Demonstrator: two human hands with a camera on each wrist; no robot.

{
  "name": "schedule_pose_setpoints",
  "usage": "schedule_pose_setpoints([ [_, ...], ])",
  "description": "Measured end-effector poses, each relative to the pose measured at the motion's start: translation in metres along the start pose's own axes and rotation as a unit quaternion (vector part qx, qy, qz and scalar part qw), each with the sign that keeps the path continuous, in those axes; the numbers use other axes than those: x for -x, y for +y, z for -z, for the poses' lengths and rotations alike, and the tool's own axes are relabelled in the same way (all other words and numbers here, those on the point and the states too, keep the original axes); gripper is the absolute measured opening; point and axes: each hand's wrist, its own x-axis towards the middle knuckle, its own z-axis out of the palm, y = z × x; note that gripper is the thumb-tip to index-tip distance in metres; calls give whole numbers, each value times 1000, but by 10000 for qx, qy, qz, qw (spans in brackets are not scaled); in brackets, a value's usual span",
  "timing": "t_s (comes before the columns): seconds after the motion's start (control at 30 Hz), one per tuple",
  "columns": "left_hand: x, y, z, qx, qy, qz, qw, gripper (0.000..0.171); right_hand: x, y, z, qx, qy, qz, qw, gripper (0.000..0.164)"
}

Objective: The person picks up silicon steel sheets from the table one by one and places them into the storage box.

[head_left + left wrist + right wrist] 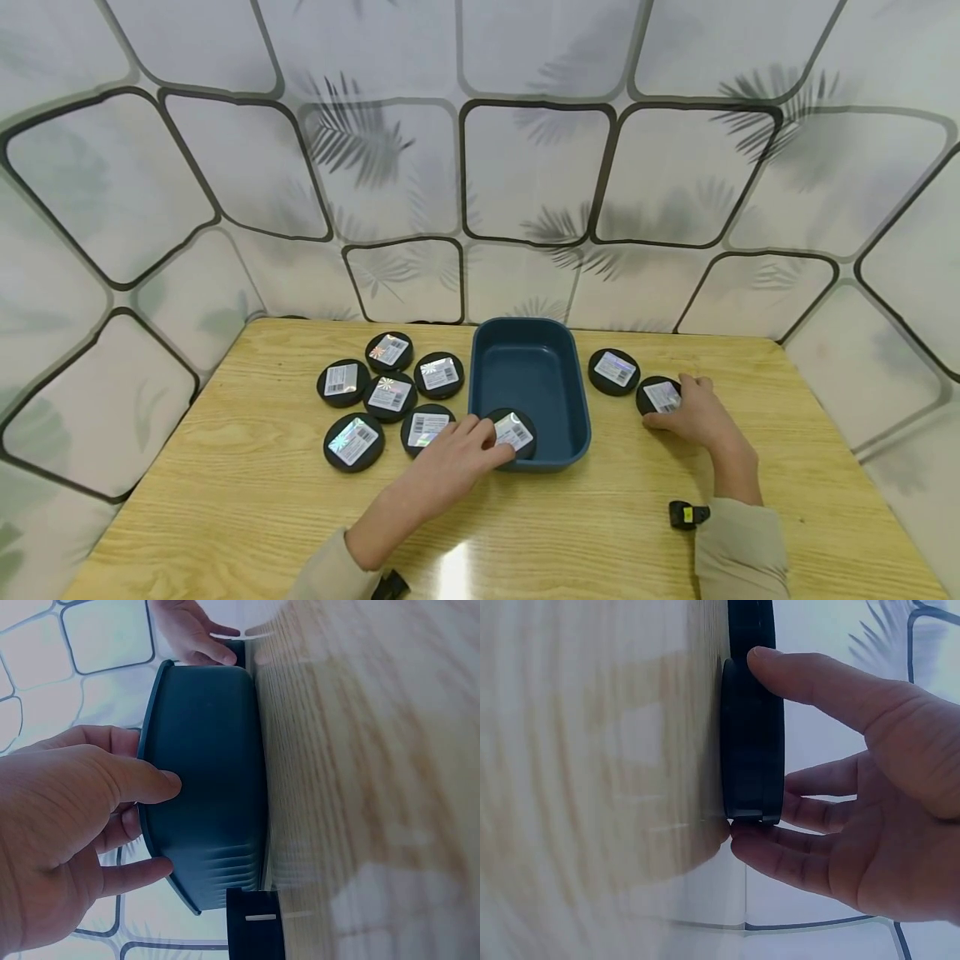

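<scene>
Location type: a screened-off table workstation; whether the premises are a home, an office or a workshop cannot be determined. Indications: a glossy wood-grain worktop [585, 533] extends beneath the hands [461, 450] [697, 414] and outward to both sides of them. Beyond the hands, a pale wall covering [532, 179], printed with rounded grey and black outlines and dark leaf motifs [363, 137], rises behind the far edge of the worktop. The same covering continues to the left and to the right of the hands, bounding the worktop on three sides.
</scene>
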Motion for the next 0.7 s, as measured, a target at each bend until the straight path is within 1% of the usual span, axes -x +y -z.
schedule_pose_setpoints([
  [0.23,1,0,-1,-6,27,-7,10000,20,1,0,0,24,24,2,10000,104],
  [0.7,0,0,0,19,28,13,10000,21,6,-7,7,84,-35,-228,9997,107],
])
